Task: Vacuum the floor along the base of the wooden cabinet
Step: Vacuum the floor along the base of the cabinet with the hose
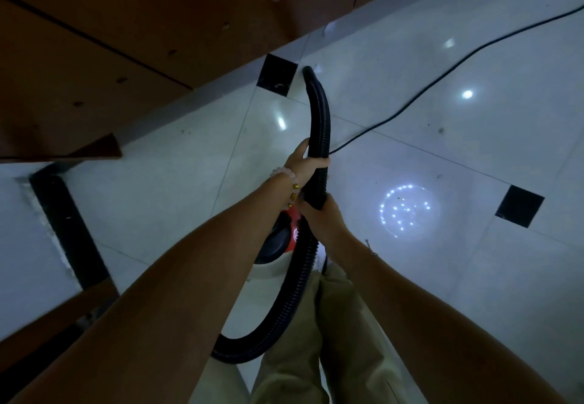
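Both bare arms reach forward and down; the left hand [305, 163] is curled closed ahead; the right hand [319, 217] is clenched just behind it.

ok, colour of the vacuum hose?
Black, ribbed hose, gripped by left hand and right hand; seen in the head view.

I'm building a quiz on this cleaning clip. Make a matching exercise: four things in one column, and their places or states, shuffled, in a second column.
Things:
1. black ribbed vacuum hose
2. thin black power cord
3. red and black vacuum body
4. brown wooden cabinet

Places or states:
A. lies loose across the white tiles at the right
B. stands along the upper left of the view
C. gripped by both the left hand and right hand
D. sits on the floor, partly hidden under the forearms

Pairs: 1-C, 2-A, 3-D, 4-B
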Motion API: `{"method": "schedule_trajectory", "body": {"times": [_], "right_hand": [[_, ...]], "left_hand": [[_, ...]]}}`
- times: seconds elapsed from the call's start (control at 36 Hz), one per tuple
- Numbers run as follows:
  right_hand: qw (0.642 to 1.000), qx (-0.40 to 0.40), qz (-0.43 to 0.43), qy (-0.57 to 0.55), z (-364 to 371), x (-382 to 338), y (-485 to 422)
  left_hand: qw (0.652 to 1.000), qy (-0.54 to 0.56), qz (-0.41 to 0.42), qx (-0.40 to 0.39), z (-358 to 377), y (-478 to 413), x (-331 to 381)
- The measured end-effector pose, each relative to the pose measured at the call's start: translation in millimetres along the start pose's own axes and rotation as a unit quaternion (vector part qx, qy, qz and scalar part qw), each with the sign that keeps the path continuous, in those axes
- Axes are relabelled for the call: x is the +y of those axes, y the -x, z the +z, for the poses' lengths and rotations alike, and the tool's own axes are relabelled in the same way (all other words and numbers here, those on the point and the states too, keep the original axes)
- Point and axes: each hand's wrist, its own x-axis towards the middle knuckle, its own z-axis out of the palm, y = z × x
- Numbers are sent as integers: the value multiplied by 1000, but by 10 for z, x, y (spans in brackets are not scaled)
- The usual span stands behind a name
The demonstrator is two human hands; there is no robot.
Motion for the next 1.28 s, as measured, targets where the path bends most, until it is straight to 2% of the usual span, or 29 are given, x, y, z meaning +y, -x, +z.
{"method": "schedule_trajectory", "body": {"times": [0.31, 0.58, 0.78, 0.94, 1.14, 1.28], "right_hand": [[999, 18, -19, -29, -15, 17, 252], [999, 40, -22, -21, -22, 11, 402], [999, 43, -25, 4, 48, 111, 318], [999, 45, -8, 16, 54, 218, 249], [999, 48, -18, 5, -17, 251, 243], [999, 44, -31, 1, -84, 201, 73]], "left_hand": [[1000, -20, 20, -8, 75, 158, -48], [999, 22, 33, -31, 115, 249, -70], [999, 8, 34, -28, 44, 211, -91], [999, 29, 3, -43, 50, 186, -127], [998, -8, -8, -63, 120, 138, -150], [998, -4, 14, -65, 152, -41, -81]]}}
